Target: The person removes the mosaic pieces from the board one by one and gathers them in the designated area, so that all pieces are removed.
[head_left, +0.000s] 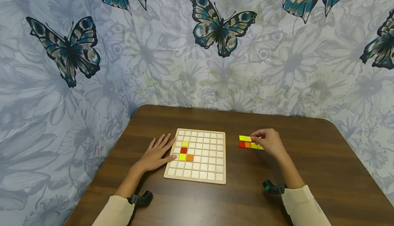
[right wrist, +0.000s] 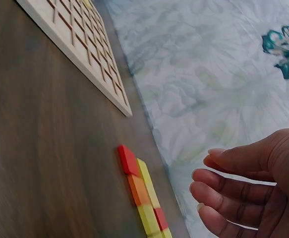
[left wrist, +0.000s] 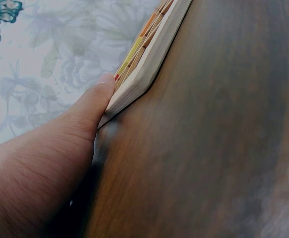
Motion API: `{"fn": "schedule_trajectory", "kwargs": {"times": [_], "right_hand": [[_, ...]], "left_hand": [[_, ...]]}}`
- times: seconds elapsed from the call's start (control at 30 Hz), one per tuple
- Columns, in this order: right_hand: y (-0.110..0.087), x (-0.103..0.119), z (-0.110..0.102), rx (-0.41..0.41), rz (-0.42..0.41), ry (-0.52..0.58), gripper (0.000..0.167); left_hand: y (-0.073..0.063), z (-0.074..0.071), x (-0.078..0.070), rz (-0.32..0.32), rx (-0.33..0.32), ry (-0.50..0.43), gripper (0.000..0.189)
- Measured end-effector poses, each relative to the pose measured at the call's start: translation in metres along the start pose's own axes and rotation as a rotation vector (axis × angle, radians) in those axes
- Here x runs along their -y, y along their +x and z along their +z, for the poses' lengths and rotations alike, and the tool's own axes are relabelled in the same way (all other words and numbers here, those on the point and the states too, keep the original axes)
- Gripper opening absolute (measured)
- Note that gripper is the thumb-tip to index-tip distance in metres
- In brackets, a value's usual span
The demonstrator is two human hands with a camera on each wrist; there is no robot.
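A square wooden grid board [head_left: 194, 180] lies on the table, bearing a yellow tile [head_left: 185, 143], a red tile [head_left: 183, 150], another yellow tile [head_left: 182, 157] and an orange tile [head_left: 189, 158]. My left hand [head_left: 155, 157] rests at the board's left side with fingers spread, its thumb [left wrist: 97, 101] on the edge. To the right of the board, loose coloured tiles lie in two rows, with a red tile [right wrist: 128, 160] and an orange tile [right wrist: 138, 190] at one end. Over these rows hovers my right hand [head_left: 268, 142], fingers loosely bent; no tile shows between them.
The brown wooden table [head_left: 246, 202] reaches back to a wall [head_left: 147, 58] printed with flowers and butterflies. Dark bands [head_left: 141, 198] circle both wrists below pale sleeves. Bare tabletop separates the board from the loose tiles.
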State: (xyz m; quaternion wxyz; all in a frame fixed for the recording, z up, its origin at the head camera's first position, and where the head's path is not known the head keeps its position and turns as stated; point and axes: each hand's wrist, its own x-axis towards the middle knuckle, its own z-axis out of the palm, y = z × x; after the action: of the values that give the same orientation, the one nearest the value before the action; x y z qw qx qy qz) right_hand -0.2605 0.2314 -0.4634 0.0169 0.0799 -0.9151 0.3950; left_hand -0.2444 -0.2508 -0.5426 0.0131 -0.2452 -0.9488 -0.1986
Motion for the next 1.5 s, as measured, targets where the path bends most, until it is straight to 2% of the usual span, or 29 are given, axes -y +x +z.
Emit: {"fn": "schedule_trajectory", "kwargs": {"times": [0.27,0.53,0.8,1.03,1.5], "right_hand": [[0.000,0.018,0.027,0.018,-0.059,-0.002,0.014],[0.001,0.035,0.051,0.085,-0.115,0.027,0.012],[0.003,0.061,0.071,0.149,-0.181,-0.051,0.008],[0.003,0.082,0.087,0.190,-0.284,-0.129,0.005],[0.001,0.109,0.128,0.228,-0.408,-0.181,0.006]], "left_hand": [[-0.002,0.002,0.001,-0.001,0.000,-0.010,0.081],[0.000,-0.002,0.000,-0.004,0.010,-0.007,0.082],[-0.001,-0.002,0.000,-0.009,0.010,-0.010,0.083],[-0.001,-0.001,0.001,-0.006,0.011,-0.013,0.082],[-0.002,-0.001,0.000,-0.007,0.010,-0.007,0.082]]}}
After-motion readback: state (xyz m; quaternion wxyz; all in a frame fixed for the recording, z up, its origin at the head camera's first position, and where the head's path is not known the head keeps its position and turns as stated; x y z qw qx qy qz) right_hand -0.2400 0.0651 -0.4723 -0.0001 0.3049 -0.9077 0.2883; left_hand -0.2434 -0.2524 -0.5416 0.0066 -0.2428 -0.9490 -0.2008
